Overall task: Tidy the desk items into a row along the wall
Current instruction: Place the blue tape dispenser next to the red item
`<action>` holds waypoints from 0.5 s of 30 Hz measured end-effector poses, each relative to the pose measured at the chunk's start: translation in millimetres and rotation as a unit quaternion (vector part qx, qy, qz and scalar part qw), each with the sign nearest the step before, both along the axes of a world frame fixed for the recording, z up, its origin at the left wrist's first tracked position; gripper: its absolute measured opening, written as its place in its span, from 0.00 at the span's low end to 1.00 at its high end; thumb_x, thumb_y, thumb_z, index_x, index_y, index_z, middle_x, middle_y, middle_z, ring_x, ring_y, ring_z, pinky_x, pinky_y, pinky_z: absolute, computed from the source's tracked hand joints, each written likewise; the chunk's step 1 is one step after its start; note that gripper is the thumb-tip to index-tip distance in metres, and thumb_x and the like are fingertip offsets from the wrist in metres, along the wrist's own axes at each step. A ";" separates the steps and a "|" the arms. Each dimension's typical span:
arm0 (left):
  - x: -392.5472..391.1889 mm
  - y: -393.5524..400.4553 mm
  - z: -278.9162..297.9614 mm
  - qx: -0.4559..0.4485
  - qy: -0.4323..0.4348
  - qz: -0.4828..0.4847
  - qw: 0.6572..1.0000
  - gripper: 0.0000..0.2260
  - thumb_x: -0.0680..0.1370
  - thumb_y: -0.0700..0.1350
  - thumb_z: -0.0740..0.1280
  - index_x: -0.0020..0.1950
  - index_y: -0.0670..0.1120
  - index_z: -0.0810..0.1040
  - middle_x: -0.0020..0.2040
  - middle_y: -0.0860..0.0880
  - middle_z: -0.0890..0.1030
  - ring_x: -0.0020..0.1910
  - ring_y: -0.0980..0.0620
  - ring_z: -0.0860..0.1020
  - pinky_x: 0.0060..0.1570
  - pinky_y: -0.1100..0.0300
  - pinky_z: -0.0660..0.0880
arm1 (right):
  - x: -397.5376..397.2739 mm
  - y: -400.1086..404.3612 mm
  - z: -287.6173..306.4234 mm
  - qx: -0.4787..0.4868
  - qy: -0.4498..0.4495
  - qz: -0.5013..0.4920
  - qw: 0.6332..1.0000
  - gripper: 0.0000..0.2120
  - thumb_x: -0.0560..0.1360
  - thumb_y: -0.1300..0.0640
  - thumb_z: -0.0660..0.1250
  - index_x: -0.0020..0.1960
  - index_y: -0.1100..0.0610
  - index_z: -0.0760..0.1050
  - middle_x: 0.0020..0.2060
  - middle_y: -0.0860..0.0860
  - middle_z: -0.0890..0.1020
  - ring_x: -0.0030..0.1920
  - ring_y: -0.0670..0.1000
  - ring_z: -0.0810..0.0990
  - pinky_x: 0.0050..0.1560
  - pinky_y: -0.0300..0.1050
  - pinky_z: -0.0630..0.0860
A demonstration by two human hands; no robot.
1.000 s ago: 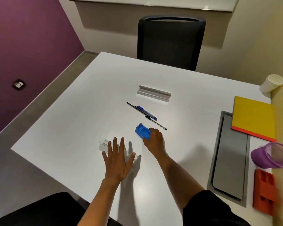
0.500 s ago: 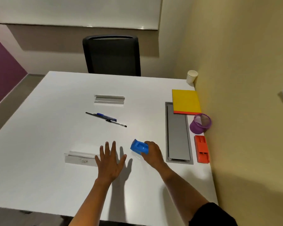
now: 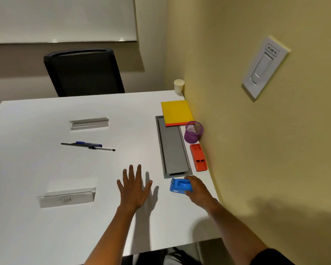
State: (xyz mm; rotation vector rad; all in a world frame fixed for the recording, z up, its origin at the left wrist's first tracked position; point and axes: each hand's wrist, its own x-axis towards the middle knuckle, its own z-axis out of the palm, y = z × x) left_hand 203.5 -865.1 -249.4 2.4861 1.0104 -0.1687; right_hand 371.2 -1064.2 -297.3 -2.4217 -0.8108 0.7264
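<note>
Blue plastic stapler-shaped block [image 3: 180,185] sits low on the smooth white desk [image 3: 46,236], just below the near end of the grey metal cable hatch [image 3: 173,150], and the right hand [image 3: 196,188] has its fingers curled round the block's right end, gripping it. Left hand [image 3: 135,188] lies flat beside it, fingers straight and spread, palm down on the bare desktop. Along the matte yellow wall [image 3: 237,131] runs a line: a pale paper cup [image 3: 179,86] at the far corner, a flat yellow notebook with a red edge [image 3: 177,112] overlapping the hatch's top, a purple mesh pen cup [image 3: 193,132] touching the wall, then a glossy orange rectangular tray [image 3: 198,157]. Out in the middle lie loose pens [image 3: 88,146], black and blue, crossing each other, with one clear acrylic name holder [image 3: 89,123] beyond them and another clear acrylic holder with faint writing [image 3: 66,197] nearer. A black mesh office chair [image 3: 84,72] stands at the far side, and a white switch plate [image 3: 265,66] is mounted on the wall.
</note>
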 end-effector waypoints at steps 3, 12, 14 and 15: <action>0.4 -5.8 -5.9 0.018 0.017 -0.023 0.999 0.36 0.74 0.69 0.44 0.78 0.53 0.41 0.79 0.47 0.42 0.78 0.43 0.40 0.73 0.38 0.46 | 4.8 -15.8 -0.9 -0.009 -0.002 -0.004 1.000 0.27 0.73 0.65 0.68 0.70 0.58 0.65 0.65 0.53 0.71 0.65 0.52 0.71 0.65 0.40 0.67; 1.2 -18.2 -21.6 0.048 0.048 -0.056 0.996 0.44 0.66 0.70 0.33 0.78 0.51 0.42 0.79 0.47 0.42 0.78 0.44 0.41 0.73 0.38 0.46 | 24.3 -40.2 -4.1 -0.059 -0.026 -0.001 0.998 0.29 0.74 0.69 0.64 0.71 0.55 0.62 0.65 0.52 0.70 0.61 0.52 0.74 0.60 0.45 0.74; 1.1 -21.7 -25.3 0.041 0.054 -0.058 0.996 0.44 0.66 0.71 0.33 0.78 0.51 0.41 0.79 0.47 0.41 0.78 0.44 0.40 0.73 0.38 0.45 | 27.4 -40.9 -5.5 -0.080 -0.038 0.003 0.996 0.29 0.74 0.70 0.63 0.72 0.54 0.61 0.65 0.52 0.69 0.60 0.52 0.74 0.59 0.46 0.74; 0.4 -23.0 -26.4 0.037 0.057 -0.059 0.996 0.44 0.66 0.71 0.32 0.78 0.51 0.41 0.79 0.47 0.41 0.78 0.44 0.39 0.73 0.38 0.45 | 28.0 -40.1 -5.0 -0.093 -0.050 0.010 0.994 0.29 0.74 0.70 0.63 0.72 0.55 0.61 0.65 0.53 0.69 0.61 0.53 0.73 0.60 0.46 0.74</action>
